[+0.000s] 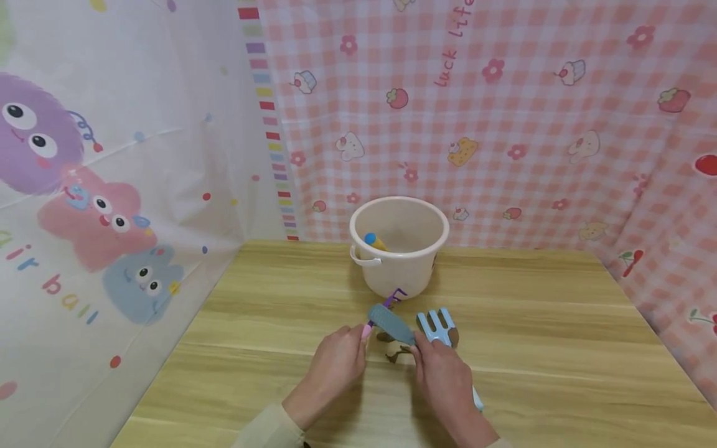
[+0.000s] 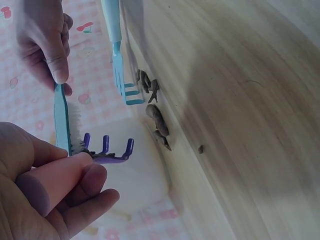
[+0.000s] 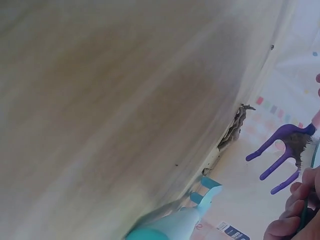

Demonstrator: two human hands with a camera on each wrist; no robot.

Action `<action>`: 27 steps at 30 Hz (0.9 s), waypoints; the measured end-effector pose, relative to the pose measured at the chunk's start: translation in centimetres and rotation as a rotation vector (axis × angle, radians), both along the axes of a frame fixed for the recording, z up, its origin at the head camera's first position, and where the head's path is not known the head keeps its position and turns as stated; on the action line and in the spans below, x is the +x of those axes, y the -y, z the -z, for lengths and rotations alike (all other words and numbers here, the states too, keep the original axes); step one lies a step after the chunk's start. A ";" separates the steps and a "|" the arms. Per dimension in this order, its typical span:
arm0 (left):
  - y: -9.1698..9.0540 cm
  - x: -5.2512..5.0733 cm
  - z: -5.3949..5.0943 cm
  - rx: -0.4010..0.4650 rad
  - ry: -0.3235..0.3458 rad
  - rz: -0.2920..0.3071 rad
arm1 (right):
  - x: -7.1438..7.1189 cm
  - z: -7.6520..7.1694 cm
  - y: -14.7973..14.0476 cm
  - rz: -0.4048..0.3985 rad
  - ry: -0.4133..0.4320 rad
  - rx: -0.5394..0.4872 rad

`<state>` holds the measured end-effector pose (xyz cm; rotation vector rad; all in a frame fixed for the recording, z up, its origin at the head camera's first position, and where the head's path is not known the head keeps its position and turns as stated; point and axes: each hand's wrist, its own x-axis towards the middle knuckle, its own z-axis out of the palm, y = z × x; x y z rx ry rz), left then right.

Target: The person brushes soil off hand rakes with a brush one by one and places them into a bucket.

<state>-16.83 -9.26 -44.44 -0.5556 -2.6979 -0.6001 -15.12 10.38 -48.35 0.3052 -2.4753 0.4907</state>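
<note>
My left hand (image 1: 338, 358) grips the pink handle (image 2: 52, 182) of a small purple hand rake (image 3: 287, 145). Brown, mud-like dirt (image 3: 298, 142) clings to the base of its prongs. A teal brush (image 1: 392, 323) is pinched by its handle in my right hand (image 1: 445, 376). The brush's pale bristles (image 2: 75, 130) touch the rake near that dirt. Below the tools, several brown lumps (image 2: 157, 120) lie on the wooden table (image 1: 269, 367). Beside my right hand lies a light blue hand fork (image 1: 439, 331), its handle partly hidden by the hand.
A cream bucket (image 1: 400, 274) with a side handle stands at the back of the table, just beyond the rake. Inside it shows a blue and yellow object (image 1: 376, 241). A pink checked cloth (image 1: 504, 124) hangs behind, and a white patterned sheet (image 1: 168, 205) hangs at the left.
</note>
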 end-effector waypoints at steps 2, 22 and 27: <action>-0.1 0.0 0.0 -0.001 -0.008 0.006 | -0.1 -0.1 0.0 0.007 0.040 -0.022; 0.0 0.2 0.3 -0.016 -0.003 0.002 | -0.6 -1.0 -0.5 -0.051 0.242 -0.257; 0.1 0.3 0.3 -0.005 0.004 0.008 | -0.5 -1.4 -0.8 -0.091 0.295 -0.344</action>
